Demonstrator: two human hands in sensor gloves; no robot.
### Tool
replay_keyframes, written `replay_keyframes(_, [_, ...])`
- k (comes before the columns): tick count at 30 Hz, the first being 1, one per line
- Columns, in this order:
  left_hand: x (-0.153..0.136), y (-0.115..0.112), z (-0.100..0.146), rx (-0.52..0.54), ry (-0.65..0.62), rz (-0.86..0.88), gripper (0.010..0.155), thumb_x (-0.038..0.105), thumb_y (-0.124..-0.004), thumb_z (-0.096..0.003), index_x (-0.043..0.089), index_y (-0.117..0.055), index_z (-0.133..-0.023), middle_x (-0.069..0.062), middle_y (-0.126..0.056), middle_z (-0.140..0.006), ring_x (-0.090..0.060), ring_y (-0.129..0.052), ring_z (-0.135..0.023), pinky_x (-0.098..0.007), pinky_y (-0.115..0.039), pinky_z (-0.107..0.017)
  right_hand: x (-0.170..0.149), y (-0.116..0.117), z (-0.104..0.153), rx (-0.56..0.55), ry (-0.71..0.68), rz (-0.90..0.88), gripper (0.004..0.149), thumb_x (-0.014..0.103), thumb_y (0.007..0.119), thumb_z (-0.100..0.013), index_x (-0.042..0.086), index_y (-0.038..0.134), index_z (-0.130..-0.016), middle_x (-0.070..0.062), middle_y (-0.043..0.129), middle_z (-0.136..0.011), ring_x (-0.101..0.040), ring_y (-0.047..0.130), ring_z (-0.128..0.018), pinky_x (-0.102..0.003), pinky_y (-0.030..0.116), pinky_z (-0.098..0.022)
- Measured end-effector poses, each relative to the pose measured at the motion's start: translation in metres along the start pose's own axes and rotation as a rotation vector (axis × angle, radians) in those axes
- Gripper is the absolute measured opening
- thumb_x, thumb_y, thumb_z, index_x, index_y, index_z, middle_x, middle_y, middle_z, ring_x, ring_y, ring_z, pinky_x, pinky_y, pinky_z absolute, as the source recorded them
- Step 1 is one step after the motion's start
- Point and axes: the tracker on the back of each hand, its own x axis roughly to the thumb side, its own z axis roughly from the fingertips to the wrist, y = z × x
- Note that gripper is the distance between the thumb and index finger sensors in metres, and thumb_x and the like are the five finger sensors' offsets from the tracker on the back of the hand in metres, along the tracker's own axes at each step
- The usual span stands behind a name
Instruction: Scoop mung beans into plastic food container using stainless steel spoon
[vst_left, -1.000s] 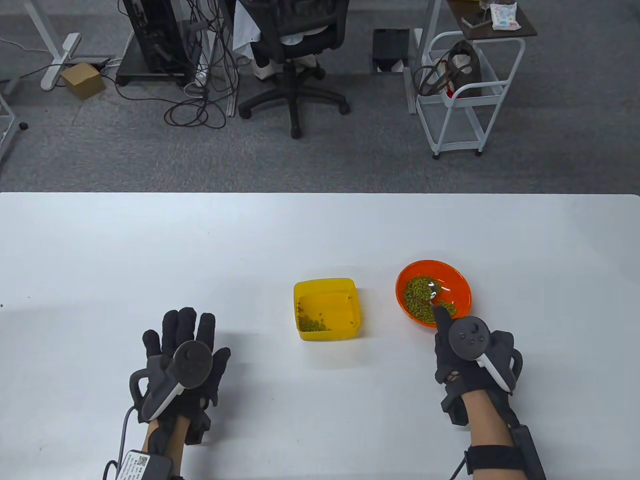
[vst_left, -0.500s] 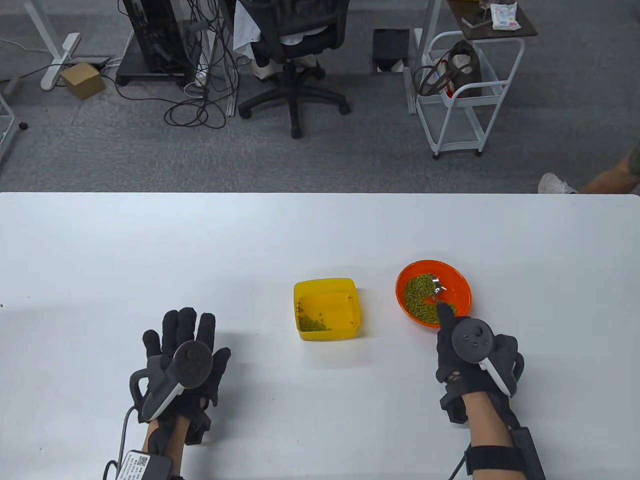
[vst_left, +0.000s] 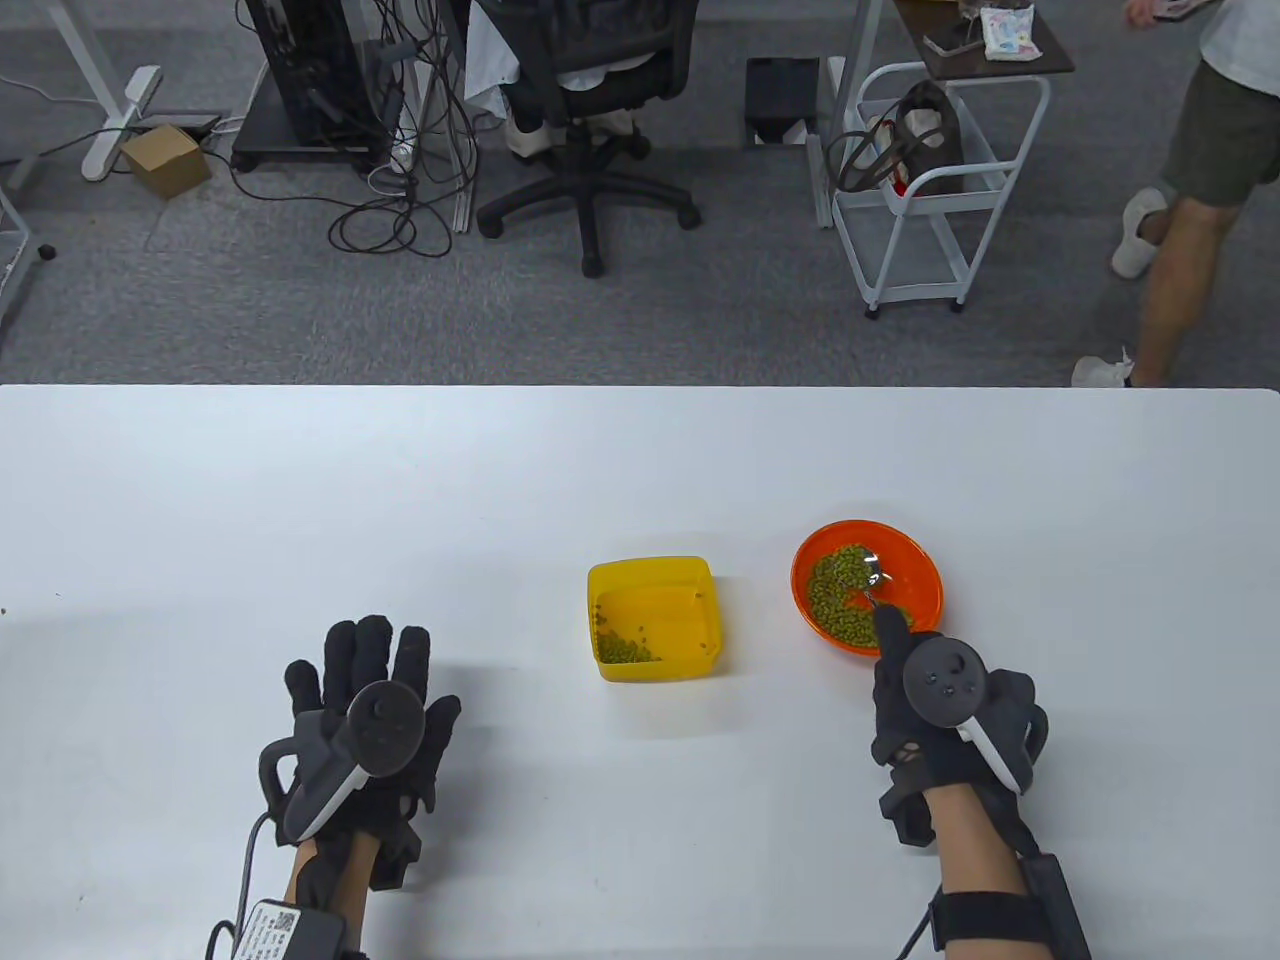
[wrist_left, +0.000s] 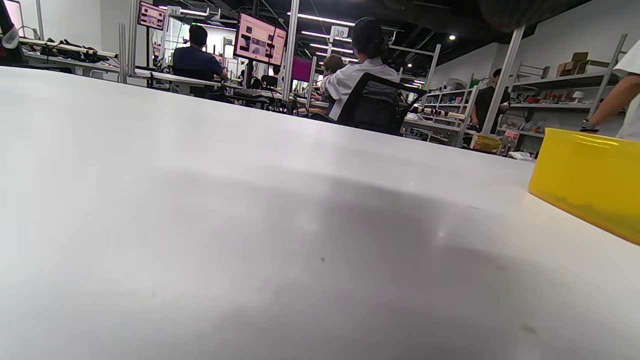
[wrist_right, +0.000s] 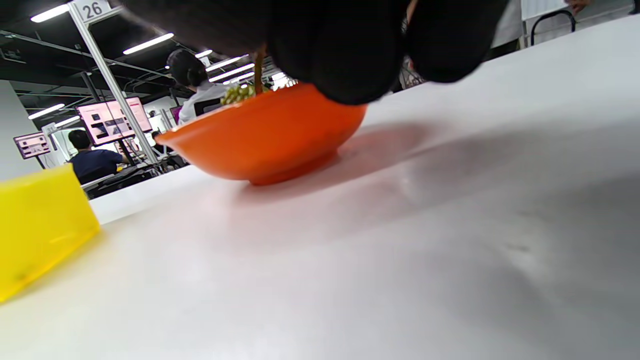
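You have one spoon (vst_left: 872, 582), one orange bowl (vst_left: 925, 570), one yellow container (vst_left: 652, 574) and two patches of beans on the white table (vst_left: 640, 460): a broad heap (vst_left: 836, 598) in the bowl and a small scatter (vst_left: 625, 648) in the container's near left corner.

Your right hand (vst_left: 945, 715) grips the spoon by its handle at the bowl's near rim, index finger stretched along the handle. The spoon's long axis runs near-to-far, leaning slightly left as it goes away from you. Its shiny head points to the far side and lies inside the bowl, at the right edge of the heap, touching the beans. In the right wrist view your curled fingers (wrist_right: 340, 45) hang over the bowl (wrist_right: 265, 135), and a thin strip of handle (wrist_right: 258, 70) drops into the beans (wrist_right: 239, 92) that show above the rim.

The container sits just left of the bowl, apart from it, near the middle of the table. The left wrist view catches only its yellow side wall (wrist_left: 590, 180) at the right edge.

Your left hand (vst_left: 365, 720) lies flat on the table, well to the left of the container, fingers spread and pointing away from you, holding nothing.
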Motion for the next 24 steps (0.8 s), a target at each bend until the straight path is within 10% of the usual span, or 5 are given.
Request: replay_keyframes(24, [0.0,0.0,-0.001,-0.002,0.001,-0.007,0.074,0.058,-0.061,-0.0441,0.038,-0.028,-0.108,-0.004,-0.014,-0.118,-0.034,-0.014,-0.112,-0.069,-0.013,-0.075,0.123,0.034,0.035,0.103,-0.391,-0.002,0.05,0.029,0.07,-0.055,0.028,0.057,-0.103,0.008,0.076,-0.081,-0.018,0.088,-0.065,-0.049,0.075,-0.058])
